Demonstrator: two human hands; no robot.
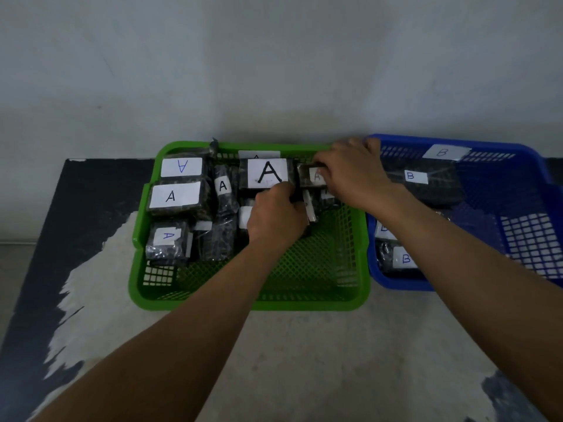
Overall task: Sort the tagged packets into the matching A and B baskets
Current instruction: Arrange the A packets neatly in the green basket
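Green lattice plastic basket (304, 269) takes our A packets: right hand (350, 175) grips a small dark A-tagged packet (310, 176), seemingly tidying; left hand (275, 214) clutches a neighbouring dark packet (310, 205).

The desk (320, 345) has a worn top: a pale, grey-white patch spreads over most of the near part, with ragged, feathered edges where dark paint remains along the left side (45, 269) and in the near right corner. Behind it rises a plain, pale grey wall (274, 62), bare but for a few faint smudges. At far left, a thin ledge line (18, 242) runs level beside the desk.
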